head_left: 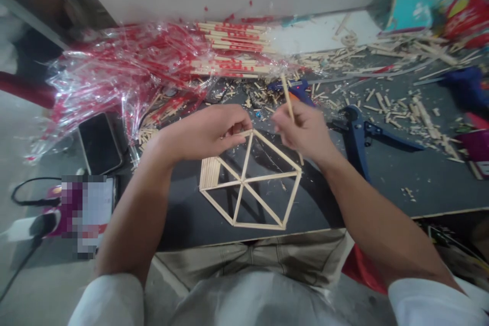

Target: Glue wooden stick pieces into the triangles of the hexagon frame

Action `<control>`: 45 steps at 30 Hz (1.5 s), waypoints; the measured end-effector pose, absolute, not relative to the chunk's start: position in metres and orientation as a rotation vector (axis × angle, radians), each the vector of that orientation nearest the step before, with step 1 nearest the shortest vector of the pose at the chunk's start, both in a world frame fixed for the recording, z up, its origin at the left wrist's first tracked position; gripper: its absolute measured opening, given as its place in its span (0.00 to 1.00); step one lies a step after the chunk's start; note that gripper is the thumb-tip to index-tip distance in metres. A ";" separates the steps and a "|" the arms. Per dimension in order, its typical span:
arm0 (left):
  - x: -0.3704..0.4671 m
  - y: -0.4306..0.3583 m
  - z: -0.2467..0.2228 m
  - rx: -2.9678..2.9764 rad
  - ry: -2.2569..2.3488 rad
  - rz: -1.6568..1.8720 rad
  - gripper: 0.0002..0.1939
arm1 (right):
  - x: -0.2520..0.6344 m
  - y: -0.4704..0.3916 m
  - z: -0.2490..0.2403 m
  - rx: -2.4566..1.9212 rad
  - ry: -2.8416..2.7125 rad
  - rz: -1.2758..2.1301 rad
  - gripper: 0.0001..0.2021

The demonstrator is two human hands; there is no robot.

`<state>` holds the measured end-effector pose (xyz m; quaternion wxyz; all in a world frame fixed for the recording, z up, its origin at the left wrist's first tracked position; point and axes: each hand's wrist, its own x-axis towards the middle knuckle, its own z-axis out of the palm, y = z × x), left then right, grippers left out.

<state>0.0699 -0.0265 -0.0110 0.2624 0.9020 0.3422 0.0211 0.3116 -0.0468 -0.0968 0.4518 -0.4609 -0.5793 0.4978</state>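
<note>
A hexagonal frame of pale wooden sticks (263, 179) with spokes meeting at its centre lies on the dark table. Short sticks fill part of its left section. At the frame's top corner, my left hand (214, 130) has thumb and fingers closed on a short stick piece (241, 134). My right hand (303, 130) grips a long wooden stick (287, 96), held nearly upright above the frame's upper right side. Behind my right hand lies a blue glue gun (300, 90), partly hidden. To the right is a blue cutter (356, 140).
Crumpled red and clear wrappers (126, 61) and bundled sticks (237, 35) cover the back left. Stick scraps (397, 107) scatter at right. A phone (100, 143) and a power bank with cable lie left. A teal cup (410, 7) stands at the back right.
</note>
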 end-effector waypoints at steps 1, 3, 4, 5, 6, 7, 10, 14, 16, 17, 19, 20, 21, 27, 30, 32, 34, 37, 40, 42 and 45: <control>0.070 -0.027 -0.010 2.445 0.933 0.076 0.12 | 0.308 -0.050 -0.095 -1.133 -1.452 1.318 0.20; 0.071 -0.027 -0.010 2.450 0.938 0.096 0.12 | 0.300 -0.056 -0.094 -1.081 -1.415 1.474 0.21; 0.072 -0.027 -0.011 2.450 0.939 0.100 0.12 | 0.297 -0.058 -0.095 -1.053 -1.365 1.540 0.21; 0.072 -0.026 -0.012 2.447 0.942 0.104 0.11 | 0.294 -0.060 -0.096 -1.035 -1.305 1.588 0.21; 0.073 -0.025 -0.014 2.441 0.947 0.108 0.10 | 0.291 -0.061 -0.098 -1.030 -1.249 1.616 0.20; 0.073 -0.025 -0.015 2.434 0.956 0.116 0.10 | 0.290 -0.062 -0.100 -1.034 -1.204 1.627 0.20; 0.075 -0.024 -0.018 2.408 0.988 0.148 0.08 | 0.289 -0.061 -0.109 -1.038 -1.133 1.614 0.16; 0.076 -0.025 -0.016 2.386 1.007 0.185 0.09 | 0.290 -0.060 -0.115 -1.016 -1.076 1.590 0.15; 0.076 -0.025 -0.015 2.384 1.004 0.168 0.09 | 0.290 -0.059 -0.114 -1.016 -1.080 1.599 0.15; 0.076 -0.025 -0.015 2.383 0.999 0.145 0.10 | 0.289 -0.059 -0.113 -1.022 -1.089 1.607 0.15; 0.075 -0.025 -0.015 2.379 0.999 0.088 0.11 | 0.289 -0.060 -0.110 -1.040 -1.105 1.618 0.17; 0.075 -0.025 -0.015 2.377 1.006 0.062 0.11 | 0.289 -0.060 -0.108 -1.051 -1.111 1.620 0.18; 0.075 -0.025 -0.015 2.377 1.016 0.041 0.12 | 0.288 -0.060 -0.107 -1.063 -1.120 1.622 0.19; 0.073 -0.031 -0.004 2.390 0.974 -0.123 0.17 | 0.291 -0.059 -0.100 -1.194 -1.228 1.554 0.19; 0.073 -0.035 0.003 2.419 0.983 -0.238 0.16 | 0.293 -0.057 -0.099 -1.252 -1.238 1.521 0.18; 0.072 -0.036 0.004 2.439 1.059 -0.312 0.15 | 0.294 -0.056 -0.100 -1.256 -1.230 1.491 0.18; 0.071 -0.035 0.002 2.437 1.149 -0.383 0.14 | 0.296 -0.054 -0.102 -1.285 -1.258 1.408 0.18; 0.067 -0.028 -0.007 2.404 1.216 -0.447 0.13 | 0.300 -0.051 -0.102 -1.370 -1.324 1.249 0.15; 0.063 -0.020 -0.015 2.346 1.178 -0.472 0.12 | 0.306 -0.048 -0.099 -1.421 -1.382 1.163 0.13; 0.060 -0.015 -0.018 2.274 1.145 -0.487 0.11 | 0.310 -0.046 -0.096 -1.463 -1.439 1.141 0.12; 0.053 -0.011 -0.019 2.139 1.140 -0.483 0.11 | 0.317 -0.043 -0.090 -1.537 -1.571 1.164 0.14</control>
